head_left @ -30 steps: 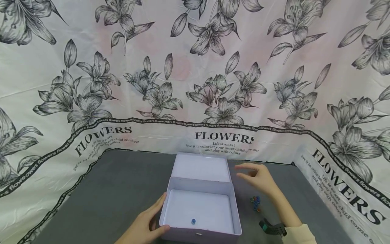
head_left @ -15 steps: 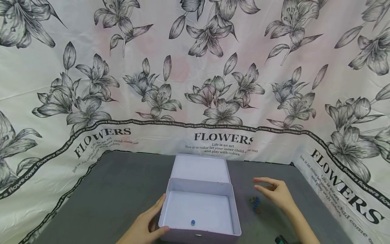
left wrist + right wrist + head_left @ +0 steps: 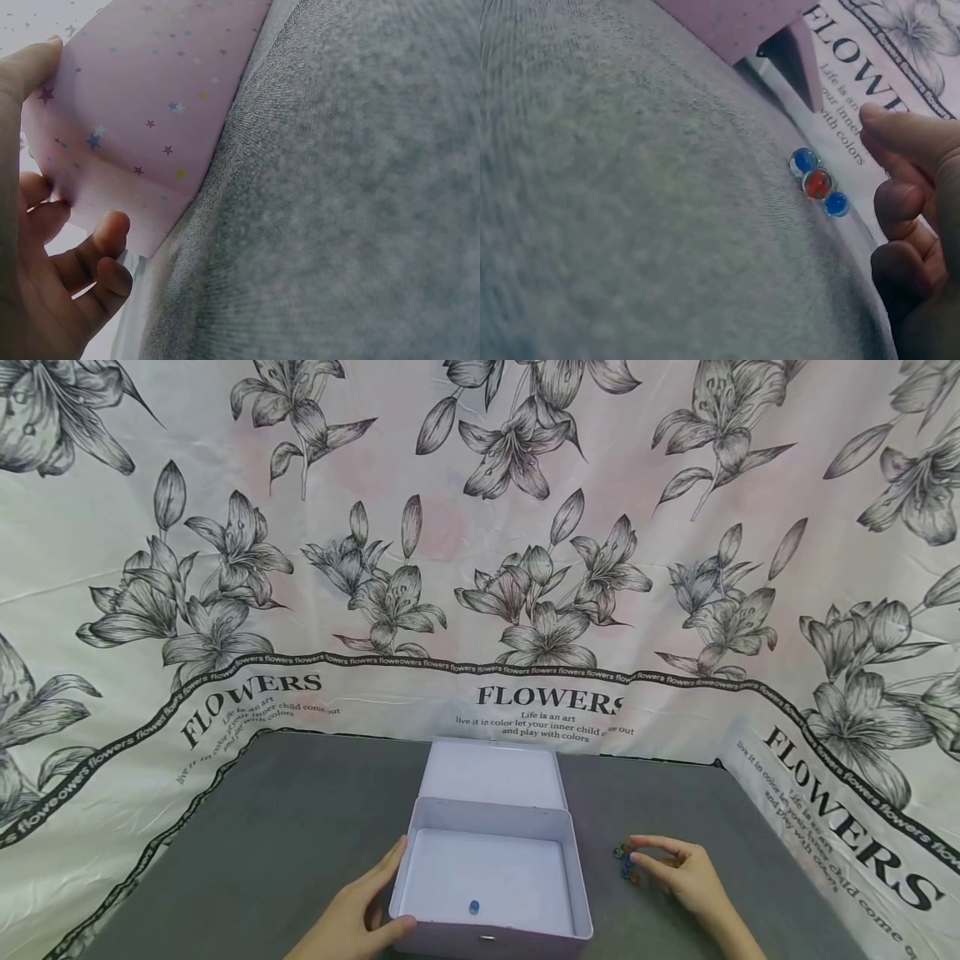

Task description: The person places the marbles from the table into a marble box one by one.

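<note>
The white-lined lidded box [image 3: 491, 868] stands with its lid [image 3: 491, 772] laid back. One blue marble [image 3: 474, 907] lies inside near the front wall. My left hand [image 3: 356, 902] grips the front left corner, thumb at the front and fingers along the side. In the left wrist view the box's outside [image 3: 150, 97] is pink with small stars. Right of the box, my right hand [image 3: 686, 872] hovers over a small cluster of marbles [image 3: 627, 865], thumb and forefinger apart. From the right wrist, blue and red-orange glass marbles [image 3: 817, 182] show, a gap away from the fingers.
A dark grey cloth [image 3: 285, 835] covers the table. White curtain [image 3: 450, 568] with lily drawings and "FLOWERS" lettering surrounds the back and both sides. The opened lid takes up the space behind the box.
My right hand has come from beside the lid back toward me and down to the marbles. My left hand stays on the box corner, and the blue marble inside has not moved.
</note>
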Available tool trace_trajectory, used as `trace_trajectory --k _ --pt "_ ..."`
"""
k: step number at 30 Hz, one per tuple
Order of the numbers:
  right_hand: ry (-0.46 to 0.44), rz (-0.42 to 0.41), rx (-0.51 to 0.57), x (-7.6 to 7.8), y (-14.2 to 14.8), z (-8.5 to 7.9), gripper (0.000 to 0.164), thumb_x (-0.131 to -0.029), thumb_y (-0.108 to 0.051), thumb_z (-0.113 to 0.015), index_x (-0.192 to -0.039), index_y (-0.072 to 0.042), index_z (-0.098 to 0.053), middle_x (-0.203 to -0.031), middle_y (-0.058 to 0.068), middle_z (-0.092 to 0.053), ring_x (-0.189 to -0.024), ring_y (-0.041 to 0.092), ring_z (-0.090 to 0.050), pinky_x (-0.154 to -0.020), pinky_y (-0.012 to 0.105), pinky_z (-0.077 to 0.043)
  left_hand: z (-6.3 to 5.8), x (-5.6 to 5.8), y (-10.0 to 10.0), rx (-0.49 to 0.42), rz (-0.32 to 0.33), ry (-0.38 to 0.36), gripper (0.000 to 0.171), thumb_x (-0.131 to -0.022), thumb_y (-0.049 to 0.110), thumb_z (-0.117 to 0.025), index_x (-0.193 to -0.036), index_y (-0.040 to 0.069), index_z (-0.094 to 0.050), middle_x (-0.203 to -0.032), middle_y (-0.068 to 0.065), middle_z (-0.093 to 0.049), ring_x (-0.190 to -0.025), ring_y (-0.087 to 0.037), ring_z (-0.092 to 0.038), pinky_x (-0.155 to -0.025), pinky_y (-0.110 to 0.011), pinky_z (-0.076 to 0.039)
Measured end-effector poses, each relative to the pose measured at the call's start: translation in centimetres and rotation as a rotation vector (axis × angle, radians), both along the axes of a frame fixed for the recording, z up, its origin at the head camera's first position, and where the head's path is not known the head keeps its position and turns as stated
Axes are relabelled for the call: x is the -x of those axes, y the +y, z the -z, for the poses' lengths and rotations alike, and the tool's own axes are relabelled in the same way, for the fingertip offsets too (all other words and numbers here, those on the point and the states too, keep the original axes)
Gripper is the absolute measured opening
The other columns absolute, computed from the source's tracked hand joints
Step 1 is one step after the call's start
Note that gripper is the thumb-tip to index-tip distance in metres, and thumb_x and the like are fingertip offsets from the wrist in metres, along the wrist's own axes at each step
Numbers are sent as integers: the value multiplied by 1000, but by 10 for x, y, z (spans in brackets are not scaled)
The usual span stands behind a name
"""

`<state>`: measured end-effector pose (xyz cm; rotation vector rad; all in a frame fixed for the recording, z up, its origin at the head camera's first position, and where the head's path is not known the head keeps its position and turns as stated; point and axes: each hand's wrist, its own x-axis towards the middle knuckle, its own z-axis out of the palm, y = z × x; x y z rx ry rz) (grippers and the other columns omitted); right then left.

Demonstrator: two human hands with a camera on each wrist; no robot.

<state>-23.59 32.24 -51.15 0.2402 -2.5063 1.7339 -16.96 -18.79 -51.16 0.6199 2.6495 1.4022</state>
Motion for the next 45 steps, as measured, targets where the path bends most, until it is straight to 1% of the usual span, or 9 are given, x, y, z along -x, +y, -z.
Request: trace_trajectory --k 3,8,11,17,25,30,32,37,45 --pt "-24 14 22 -3 3 5 36 -96 -8 -78 -126 9 -72 -97 3 -81 -43 5 -37 -45 33 -44 0 0 1 -8 8 -8 90 -99 35 -76 -170 16 -24 -171 -21 -29 -61 2 -38 -56 -20 -43" --pt "-27 21 8 -7 6 11 33 -93 -6 -80 -123 8 -74 -67 0 -73 -41 10 -33 -41 30 -40 0 1 0 -15 21 -5 90 -99 33 -76 -170 17 -23 -171 -21 -30 -60 3 -38 -56 -21 -44" --pt "-9 1 -15 -6 6 13 31 -92 -6 -81 -120 7 -76 -60 2 -69 -40 7 -32 -39 28 -39 0 1 0 -17 18 -5 90 -99 32 -76 -170 15 -24 -171 -21 -31 -59 3 -38 -56 -21 -44" --pt "13 -6 -85 -2 6 17 26 -92 -10 -83 -115 0 -79 -52 -9 -54 -40 -2 -34 -40 25 -38 0 1 -1 -5 7 16 91 -98 33 -77 -170 11 -24 -170 -22 -30 -60 4 -38 -56 -20 -43" --pt "32 5 -130 -2 9 14 24 -91 -10 -84 -112 -1 -81 -86 -7 -78 -43 -1 -34 -43 25 -38 0 1 -1 16 0 47 93 -97 34 -78 -169 10 -25 -171 -21 -30 -59 4 -37 -55 -19 -42" --pt "7 3 -140 -5 14 14 21 -90 -11 -85 -109 -2 -81 -68 -2 -72 -43 -1 -33 -42 24 -37 0 1 0 11 2 32 93 -97 35 -78 -169 10 -25 -171 -20 -31 -61 3 -38 -55 -19 -42" --pt "14 -10 -149 -6 16 15 19 -88 -11 -87 -105 -3 -82 -67 -1 -72 -44 -1 -33 -42 24 -36 0 1 0 3 2 25 93 -97 35 -78 -169 10 -25 -170 -20 -32 -61 3 -39 -55 -19 -42" --pt "118 -54 -203 -7 16 18 13 -85 -9 -89 -97 -10 -84 -85 1 -79 -45 -3 -37 -40 25 -36 -1 0 0 -15 6 19 92 -97 35 -78 -169 9 -26 -169 -21 -33 -61 3 -39 -55 -19 -42" --pt "252 -104 -254 -4 13 21 15 -84 -7 -88 -97 -14 -85 -93 -5 -81 -46 -4 -38 -40 26 -36 -2 -1 1 -37 5 -19 91 -99 32 -77 -169 10 -24 -171 -22 -29 -63 2 -41 -56 -21 -44"
